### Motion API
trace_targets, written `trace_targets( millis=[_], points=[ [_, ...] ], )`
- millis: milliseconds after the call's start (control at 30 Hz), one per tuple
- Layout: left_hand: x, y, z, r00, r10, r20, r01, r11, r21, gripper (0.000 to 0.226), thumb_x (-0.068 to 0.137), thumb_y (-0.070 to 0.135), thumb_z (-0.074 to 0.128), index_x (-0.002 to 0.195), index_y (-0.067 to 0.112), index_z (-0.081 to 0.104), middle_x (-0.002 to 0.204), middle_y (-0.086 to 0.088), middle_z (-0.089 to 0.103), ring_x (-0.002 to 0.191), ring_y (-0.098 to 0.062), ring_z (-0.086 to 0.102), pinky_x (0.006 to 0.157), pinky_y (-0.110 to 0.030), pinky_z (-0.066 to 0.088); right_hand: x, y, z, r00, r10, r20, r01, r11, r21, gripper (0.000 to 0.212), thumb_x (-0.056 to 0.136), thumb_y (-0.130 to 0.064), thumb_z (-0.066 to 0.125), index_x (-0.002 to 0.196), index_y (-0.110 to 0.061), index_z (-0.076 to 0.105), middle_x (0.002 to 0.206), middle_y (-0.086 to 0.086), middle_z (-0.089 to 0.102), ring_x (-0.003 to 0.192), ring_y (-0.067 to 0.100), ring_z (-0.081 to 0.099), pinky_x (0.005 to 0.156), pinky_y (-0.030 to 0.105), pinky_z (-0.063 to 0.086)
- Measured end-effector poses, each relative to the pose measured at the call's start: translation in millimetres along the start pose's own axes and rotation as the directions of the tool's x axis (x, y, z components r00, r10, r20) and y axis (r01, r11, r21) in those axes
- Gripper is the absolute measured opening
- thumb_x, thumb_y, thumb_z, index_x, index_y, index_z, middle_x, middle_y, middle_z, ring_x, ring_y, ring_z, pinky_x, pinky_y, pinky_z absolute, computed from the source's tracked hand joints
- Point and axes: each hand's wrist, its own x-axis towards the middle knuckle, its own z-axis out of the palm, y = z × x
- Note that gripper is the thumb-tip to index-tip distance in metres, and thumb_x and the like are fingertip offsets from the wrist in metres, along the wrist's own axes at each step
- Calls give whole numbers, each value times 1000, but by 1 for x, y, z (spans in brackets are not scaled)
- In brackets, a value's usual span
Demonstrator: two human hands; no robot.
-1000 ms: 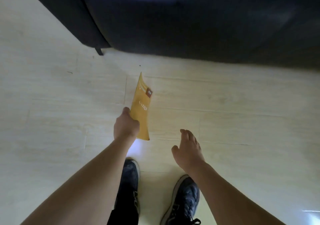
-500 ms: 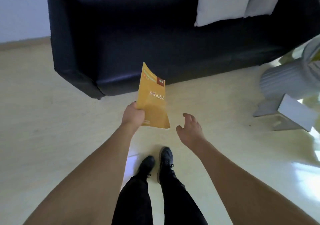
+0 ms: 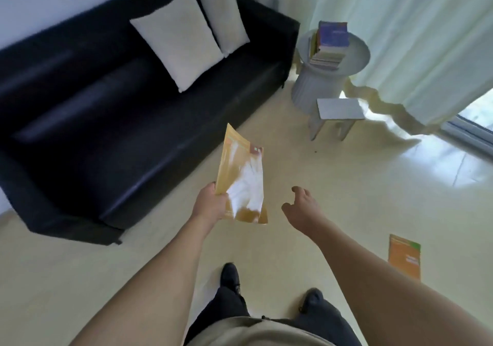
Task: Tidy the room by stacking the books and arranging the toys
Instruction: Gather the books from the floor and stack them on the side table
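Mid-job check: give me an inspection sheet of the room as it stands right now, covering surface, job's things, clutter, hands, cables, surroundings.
Surface: pale glossy floor, glare near the window.
Job's things: yellow book held in the air; orange book flat on the floor at right; book stack on the round side table. No toys seen.
Clutter: small grey stool beside the table.
Hands: left hand grips the yellow book's lower edge; right hand empty, fingers loosely curled.
Cables: nothing seen.
Surroundings: black sofa with two white cushions; light curtain reaching the floor.
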Motion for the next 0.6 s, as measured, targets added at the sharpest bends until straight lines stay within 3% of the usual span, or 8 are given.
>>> trace_targets(
  millis=[100, 333, 467, 600],
  points=[
    [-20, 23, 48, 998, 45, 44, -46, 998, 31, 16, 83, 15, 55, 93, 21, 66, 88, -1, 70, 80, -25, 65, 71, -35, 54, -17, 51, -25, 999, 22, -38, -19, 997, 72, 63, 92, -23, 47, 150, -11, 26, 156, 8, 27, 137, 31, 36, 113, 41, 30],
    [-88, 65, 224, 987, 63, 144, -65, 998, 8, 18, 85, 12, 56, 91, 20, 70, 95, -10, 74, 74, -25, 65, 68, -41, 60, -58, 230, -101, 974, 191, -125, -158, 959, 235, 63, 89, -23, 46, 149, -13, 30, 152, 10, 34, 134, 31, 40, 109, 44, 36],
    [-134, 87, 319, 967, 58, 250, -56, 998, -15, 19, 91, 5, 58, 88, 20, 68, 87, 0, 73, 73, -21, 66, 72, -39, 60, -86, 318, -133, 949, 296, -106, -257, 923, 285, 62, 90, -22, 45, 149, -9, 30, 150, 14, 35, 135, 33, 38, 109, 43, 36],
    [-156, 100, 371, 944, 5, 329, -19, 999, 41, 20, 98, 3, 53, 94, 20, 64, 86, 1, 69, 70, -18, 64, 63, -30, 53, -101, 377, -155, 940, 333, -74, -293, 900, 324, 63, 92, -22, 45, 150, -6, 27, 152, 15, 34, 138, 32, 35, 110, 43, 35]
  ],
)
